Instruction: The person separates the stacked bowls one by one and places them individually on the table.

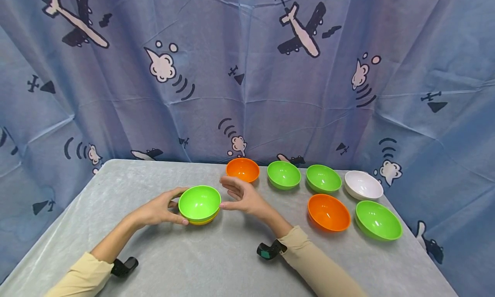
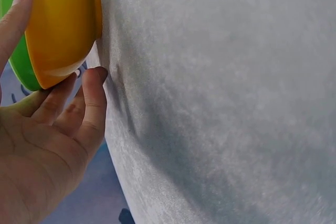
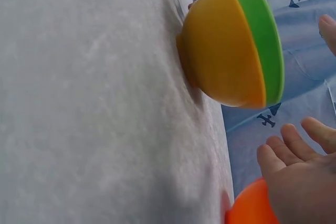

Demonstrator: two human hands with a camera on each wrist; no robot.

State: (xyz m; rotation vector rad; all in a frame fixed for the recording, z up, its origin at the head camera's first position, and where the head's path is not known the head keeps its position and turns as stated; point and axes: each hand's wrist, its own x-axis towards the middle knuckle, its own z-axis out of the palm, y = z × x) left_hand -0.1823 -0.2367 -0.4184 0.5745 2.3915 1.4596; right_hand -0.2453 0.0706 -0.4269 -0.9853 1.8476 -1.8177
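A green bowl (image 1: 199, 202) sits nested inside a yellow bowl (image 1: 204, 221), left of the table's middle. In the head view only a thin strip of yellow shows; both wrist views show the yellow side and foot. My left hand (image 1: 162, 209) holds the pair from the left, thumb at the near rim and fingers round the far side. To the right of the pair, my right hand (image 1: 246, 198) is spread, its palm facing the bowls. A gap shows between its fingers (image 3: 291, 142) and the stack in the right wrist view.
An orange bowl (image 1: 242, 169), two green bowls (image 1: 284, 175) and a white bowl (image 1: 363, 185) line the back edge of the grey table (image 1: 185, 262). In front of them on the right are another orange bowl (image 1: 328, 212) and a green one (image 1: 378, 220). A blue patterned curtain (image 1: 247, 86) hangs behind.
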